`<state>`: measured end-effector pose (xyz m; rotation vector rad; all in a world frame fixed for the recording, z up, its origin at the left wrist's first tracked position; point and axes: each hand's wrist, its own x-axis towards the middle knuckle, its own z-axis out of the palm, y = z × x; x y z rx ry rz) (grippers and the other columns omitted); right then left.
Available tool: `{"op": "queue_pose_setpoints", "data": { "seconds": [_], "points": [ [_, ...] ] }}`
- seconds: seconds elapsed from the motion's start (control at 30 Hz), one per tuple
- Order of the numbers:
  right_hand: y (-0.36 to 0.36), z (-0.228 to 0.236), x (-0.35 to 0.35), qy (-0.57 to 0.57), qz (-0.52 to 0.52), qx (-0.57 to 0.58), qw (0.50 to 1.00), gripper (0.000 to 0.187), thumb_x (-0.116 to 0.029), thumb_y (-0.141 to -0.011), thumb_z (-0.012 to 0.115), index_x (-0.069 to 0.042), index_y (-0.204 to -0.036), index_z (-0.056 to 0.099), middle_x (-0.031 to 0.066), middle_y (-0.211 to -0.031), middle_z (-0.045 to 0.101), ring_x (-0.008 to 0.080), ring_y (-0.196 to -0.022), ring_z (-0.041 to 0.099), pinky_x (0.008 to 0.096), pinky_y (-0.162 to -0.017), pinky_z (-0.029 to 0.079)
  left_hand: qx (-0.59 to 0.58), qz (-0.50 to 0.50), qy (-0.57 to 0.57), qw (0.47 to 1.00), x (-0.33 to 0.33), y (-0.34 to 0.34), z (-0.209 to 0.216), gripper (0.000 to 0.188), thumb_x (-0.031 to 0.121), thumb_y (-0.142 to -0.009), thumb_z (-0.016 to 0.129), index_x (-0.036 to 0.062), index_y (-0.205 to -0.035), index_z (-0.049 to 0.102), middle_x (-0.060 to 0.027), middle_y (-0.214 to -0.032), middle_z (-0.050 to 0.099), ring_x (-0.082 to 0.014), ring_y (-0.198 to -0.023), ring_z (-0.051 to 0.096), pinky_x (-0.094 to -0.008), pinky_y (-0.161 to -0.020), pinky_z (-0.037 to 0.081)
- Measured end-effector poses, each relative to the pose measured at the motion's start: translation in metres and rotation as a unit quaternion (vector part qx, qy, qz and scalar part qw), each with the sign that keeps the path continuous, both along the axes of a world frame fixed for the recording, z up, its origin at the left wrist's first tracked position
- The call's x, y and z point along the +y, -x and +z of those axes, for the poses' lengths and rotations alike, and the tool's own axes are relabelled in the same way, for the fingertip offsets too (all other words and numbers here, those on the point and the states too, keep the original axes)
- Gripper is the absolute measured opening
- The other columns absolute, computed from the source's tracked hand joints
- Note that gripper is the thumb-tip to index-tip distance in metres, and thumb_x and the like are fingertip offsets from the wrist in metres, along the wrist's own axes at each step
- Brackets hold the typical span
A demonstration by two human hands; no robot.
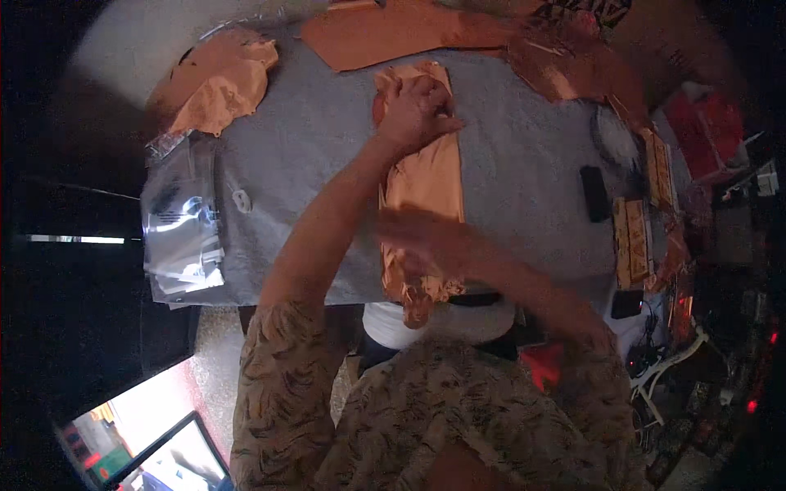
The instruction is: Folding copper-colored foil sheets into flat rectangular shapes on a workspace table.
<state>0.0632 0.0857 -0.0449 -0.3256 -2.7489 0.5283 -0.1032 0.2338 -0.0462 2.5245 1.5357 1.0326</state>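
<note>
A long, narrow strip of folded shiny orange cloth (pixel 422 184) lies on the grey table cover, running from near the far side to the front edge. Its near end is bunched and hangs slightly over that edge. On the far end of the strip rests my left hand (pixel 416 113), its fingers curled in against the cloth and the thumb pointing right. My right hand (pixel 405 237) crosses in from the right over the near half of the strip. Motion smears it, so its fingers do not show clearly.
Clear plastic bags (pixel 182 221) lie stacked at the left edge, near a small white item (pixel 241 200). More orange cloth (pixel 401 37) spreads along the far side. To the right are a black oblong object (pixel 595 194) and a yellow patterned box (pixel 632 244). A lit screen (pixel 176 462) stands lower left.
</note>
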Motion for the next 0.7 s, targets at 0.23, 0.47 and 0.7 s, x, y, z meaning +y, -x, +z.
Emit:
{"op": "queue_pose_setpoints", "data": {
  "seconds": [0.23,0.47,0.7],
  "points": [
    [-0.059,0.021,0.035,0.056,-0.063,0.091,0.992,0.05,-0.016,-0.085,0.072,-0.009,-0.133,0.063,0.011,-0.145,0.054,0.0332,-0.136,0.049,0.0463,-0.11,0.041,-0.028,-0.015,-0.024,0.999,-0.002,-0.003,0.007,0.041,0.048,-0.084,0.077,0.0124,-0.099,0.064,-0.0068,-0.108,0.061,-0.0317,-0.114,0.058,-0.0566,-0.102,0.035],
    [-0.065,0.02,0.075,-0.137,-0.18,0.014,0.974,0.039,-0.009,-0.085,0.063,-0.021,-0.121,0.073,0.0047,-0.126,0.06,0.0262,-0.117,0.057,0.046,-0.098,0.038,-0.029,-0.019,-0.045,0.998,0.002,-0.003,0.005,0.038,0.046,-0.084,0.078,0.0123,-0.095,0.064,-0.0065,-0.103,0.061,-0.0317,-0.11,0.059,-0.0554,-0.102,0.034],
    [-0.068,0.018,0.074,-0.124,-0.188,0.005,0.974,0.043,-0.004,-0.088,0.06,-0.026,-0.123,0.074,0.0013,-0.13,0.059,0.0232,-0.12,0.055,0.0495,-0.107,0.031,-0.068,-0.075,0.067,0.993,0.015,0.018,0.012,0.047,0.048,-0.085,0.077,0.01,-0.11,0.066,-0.0086,-0.114,0.063,-0.0337,-0.119,0.058,-0.0583,-0.101,0.04]
  ]
}}
